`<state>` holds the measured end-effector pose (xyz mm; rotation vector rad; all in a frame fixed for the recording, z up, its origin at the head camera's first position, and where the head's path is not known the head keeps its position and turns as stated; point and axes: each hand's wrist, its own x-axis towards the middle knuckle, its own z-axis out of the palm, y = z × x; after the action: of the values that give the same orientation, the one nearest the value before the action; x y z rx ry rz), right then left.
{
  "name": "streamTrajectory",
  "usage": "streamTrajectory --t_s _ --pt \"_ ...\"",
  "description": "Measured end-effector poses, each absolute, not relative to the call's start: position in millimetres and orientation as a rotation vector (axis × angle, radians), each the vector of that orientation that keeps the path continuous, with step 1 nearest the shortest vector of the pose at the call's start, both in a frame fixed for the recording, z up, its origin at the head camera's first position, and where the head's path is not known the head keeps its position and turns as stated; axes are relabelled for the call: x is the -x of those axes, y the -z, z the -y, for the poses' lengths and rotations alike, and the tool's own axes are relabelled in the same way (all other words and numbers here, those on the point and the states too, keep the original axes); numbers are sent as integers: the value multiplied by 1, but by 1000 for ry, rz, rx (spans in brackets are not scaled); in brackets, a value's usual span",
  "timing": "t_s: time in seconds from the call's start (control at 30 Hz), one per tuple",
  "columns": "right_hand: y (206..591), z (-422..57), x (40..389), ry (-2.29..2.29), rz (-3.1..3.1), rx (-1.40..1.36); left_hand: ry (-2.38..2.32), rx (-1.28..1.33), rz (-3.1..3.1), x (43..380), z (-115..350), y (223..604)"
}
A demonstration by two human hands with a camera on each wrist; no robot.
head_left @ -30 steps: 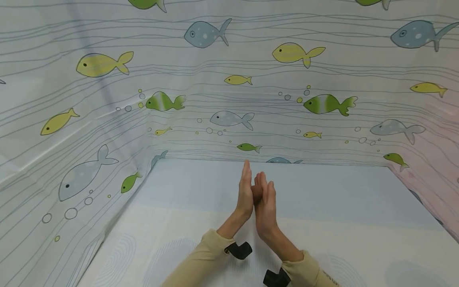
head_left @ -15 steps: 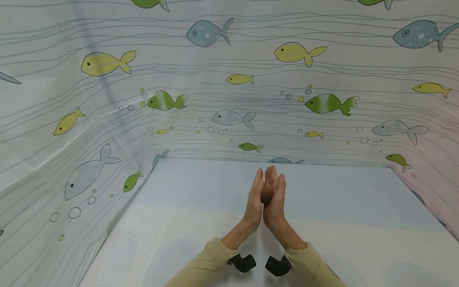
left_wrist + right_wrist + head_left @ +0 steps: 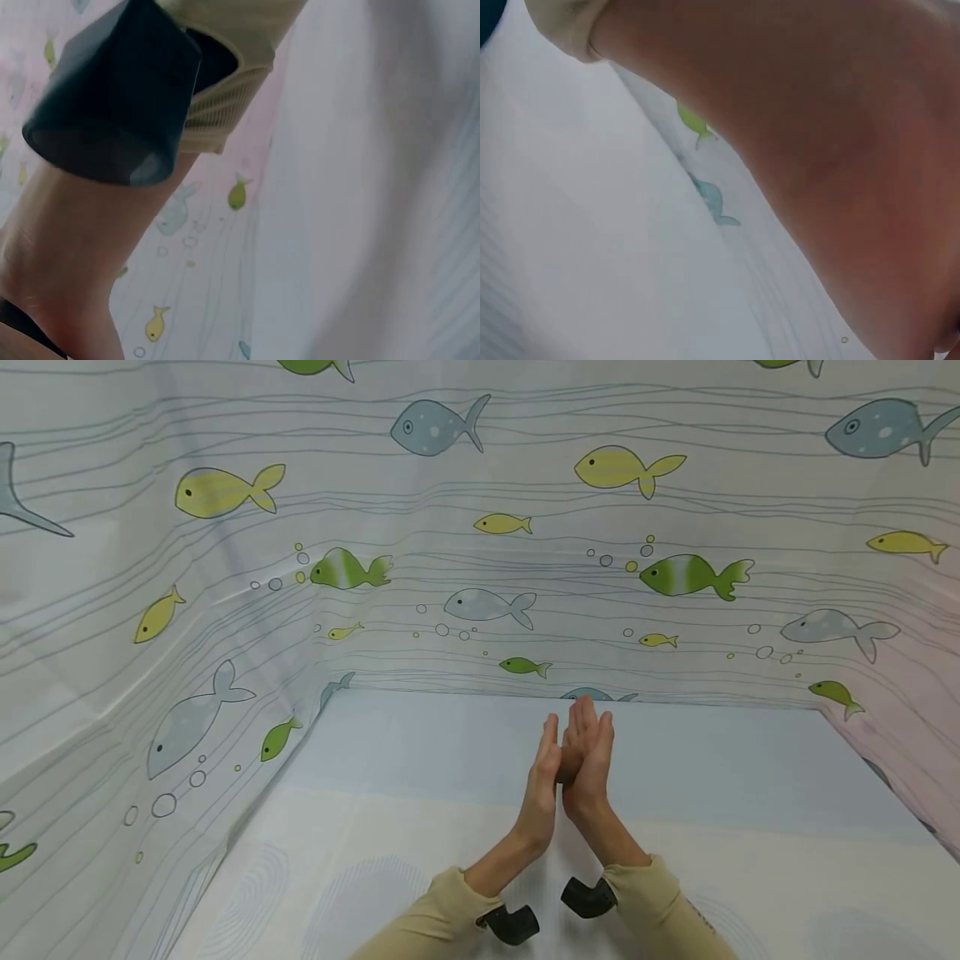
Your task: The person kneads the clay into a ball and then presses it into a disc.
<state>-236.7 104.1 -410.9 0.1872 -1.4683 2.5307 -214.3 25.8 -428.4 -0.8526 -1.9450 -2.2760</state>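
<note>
Between the two raised palms sits a round brown ball (image 3: 569, 765), its surface smooth and clay-like. My left hand (image 3: 541, 793) lies flat against its left side, fingers straight and pointing up and away. From the right, my right hand (image 3: 592, 772) presses on it with extended fingers that lean together. The palms hide part of the ball. In the left wrist view a bare wrist (image 3: 82, 240) fills the left side, below a beige sleeve. A blurred wrist (image 3: 802, 150) covers much of the right wrist view; the ball shows in neither wrist view.
Black curved camera mounts (image 3: 513, 925) sit on the inner side of both cuffs, close to each other. Below the hands spreads a pale table surface (image 3: 420, 752) with faint patterns. A fish-printed curtain (image 3: 420, 510) encloses the back and sides.
Both hands have shifted right with the ball between the palms. They slide against each other: the left hand slid back, then the right moved farther forward, so its fingertips now reach beyond the left's.
</note>
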Motion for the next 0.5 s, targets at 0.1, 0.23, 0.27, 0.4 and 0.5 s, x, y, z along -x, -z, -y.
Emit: streamTrajectory --t_s 0.1,0.23,0.27,0.4,0.5 --pt "413 -100 233 -2534 1487 -208 2250 815 1955 217 -25 429" --pt "417 -94 228 -2515 1521 -240 2242 759 1956 221 -24 431" --pt "418 -92 226 -2510 1526 -242 2242 746 1955 222 -24 431" --pt "421 -87 221 -2506 1545 -248 2251 681 1953 228 -22 432" --pt "423 -84 218 -2504 1569 -262 2247 647 1947 232 -21 432"
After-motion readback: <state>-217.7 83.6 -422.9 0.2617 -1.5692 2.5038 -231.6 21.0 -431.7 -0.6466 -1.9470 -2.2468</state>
